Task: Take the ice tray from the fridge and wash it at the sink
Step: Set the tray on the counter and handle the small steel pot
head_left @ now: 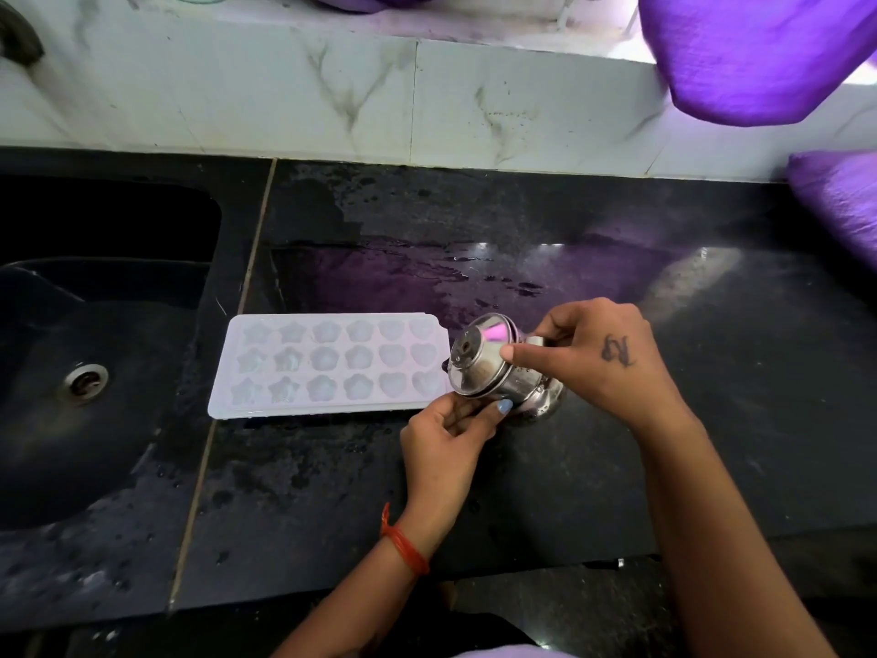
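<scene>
A white ice tray (pixel 332 365) with star, flower and heart moulds lies flat on the black counter (pixel 712 372), just right of the dark sink (pixel 95 334). At the tray's right end a small steel pot (pixel 498 368) is tipped on its side, its lid facing the tray. My right hand (pixel 593 353) grips the pot from above, index finger on the lid. My left hand (pixel 451 434) pinches the lid's lower rim from below.
The sink has a round metal drain (pixel 84 383). Water is pooled on the counter behind the pot (pixel 451 273). A white marbled tile wall (pixel 427 97) runs along the back. Purple cloth (pixel 759 54) hangs at the upper right.
</scene>
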Action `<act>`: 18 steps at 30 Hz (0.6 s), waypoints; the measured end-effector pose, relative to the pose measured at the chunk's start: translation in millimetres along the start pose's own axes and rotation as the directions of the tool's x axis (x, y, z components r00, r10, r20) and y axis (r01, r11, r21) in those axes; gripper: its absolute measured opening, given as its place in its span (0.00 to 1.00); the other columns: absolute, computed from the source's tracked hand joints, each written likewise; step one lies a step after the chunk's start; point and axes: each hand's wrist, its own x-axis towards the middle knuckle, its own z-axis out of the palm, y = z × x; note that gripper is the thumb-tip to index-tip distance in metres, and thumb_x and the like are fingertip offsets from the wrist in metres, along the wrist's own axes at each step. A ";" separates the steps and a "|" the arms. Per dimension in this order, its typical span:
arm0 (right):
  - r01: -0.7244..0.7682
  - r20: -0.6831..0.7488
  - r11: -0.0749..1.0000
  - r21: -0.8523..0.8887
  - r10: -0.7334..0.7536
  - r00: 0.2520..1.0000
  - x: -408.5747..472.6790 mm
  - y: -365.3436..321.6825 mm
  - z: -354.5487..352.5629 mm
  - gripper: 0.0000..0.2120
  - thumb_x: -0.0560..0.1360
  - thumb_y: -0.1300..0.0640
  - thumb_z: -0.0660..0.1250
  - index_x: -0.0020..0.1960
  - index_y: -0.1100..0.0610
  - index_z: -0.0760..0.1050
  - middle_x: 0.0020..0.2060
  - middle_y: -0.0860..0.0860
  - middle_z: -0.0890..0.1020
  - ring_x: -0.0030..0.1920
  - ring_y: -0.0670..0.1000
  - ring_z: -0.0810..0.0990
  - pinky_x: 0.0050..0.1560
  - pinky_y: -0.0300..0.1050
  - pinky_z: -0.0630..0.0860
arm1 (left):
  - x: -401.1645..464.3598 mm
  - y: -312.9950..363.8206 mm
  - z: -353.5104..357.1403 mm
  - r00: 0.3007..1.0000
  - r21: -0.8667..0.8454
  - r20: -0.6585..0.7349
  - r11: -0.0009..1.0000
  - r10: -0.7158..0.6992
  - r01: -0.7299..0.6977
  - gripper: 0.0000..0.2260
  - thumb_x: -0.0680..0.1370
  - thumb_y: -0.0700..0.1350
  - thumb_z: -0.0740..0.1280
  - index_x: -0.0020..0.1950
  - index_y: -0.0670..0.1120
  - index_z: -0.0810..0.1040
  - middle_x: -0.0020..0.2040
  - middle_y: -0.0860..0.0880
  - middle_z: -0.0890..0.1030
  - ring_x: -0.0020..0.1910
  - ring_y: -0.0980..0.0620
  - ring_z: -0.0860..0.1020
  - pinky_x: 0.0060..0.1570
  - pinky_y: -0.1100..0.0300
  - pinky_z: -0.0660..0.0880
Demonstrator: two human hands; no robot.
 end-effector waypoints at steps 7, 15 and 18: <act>-0.012 0.042 0.984 0.179 0.004 0.999 14.1 19.0 -2.1 0.14 0.63 0.42 0.76 0.32 0.53 0.80 0.29 0.49 0.83 0.35 0.48 0.82 0.40 0.46 0.77 | -1.7 8.7 5.2 0.984 0.198 -0.100 0.972 0.151 -0.129 0.09 0.68 0.43 0.77 0.47 0.45 0.84 0.41 0.53 0.86 0.42 0.60 0.83 0.46 0.66 0.77; -0.036 0.100 0.891 0.453 -0.011 0.995 29.8 16.9 5.6 0.13 0.61 0.46 0.78 0.33 0.56 0.82 0.31 0.51 0.84 0.38 0.54 0.83 0.47 0.56 0.79 | 5.2 18.3 -6.7 0.957 0.232 -0.227 0.964 0.180 -0.126 0.20 0.65 0.47 0.79 0.55 0.51 0.79 0.48 0.51 0.84 0.46 0.60 0.82 0.50 0.60 0.79; -0.047 0.145 0.836 0.546 -0.039 0.989 36.4 10.1 11.1 0.13 0.62 0.48 0.78 0.33 0.57 0.82 0.32 0.54 0.84 0.40 0.58 0.83 0.48 0.59 0.80 | 8.6 26.5 -16.8 0.961 0.183 -0.202 0.971 0.189 -0.152 0.28 0.60 0.53 0.78 0.58 0.54 0.76 0.53 0.54 0.83 0.52 0.59 0.81 0.50 0.62 0.78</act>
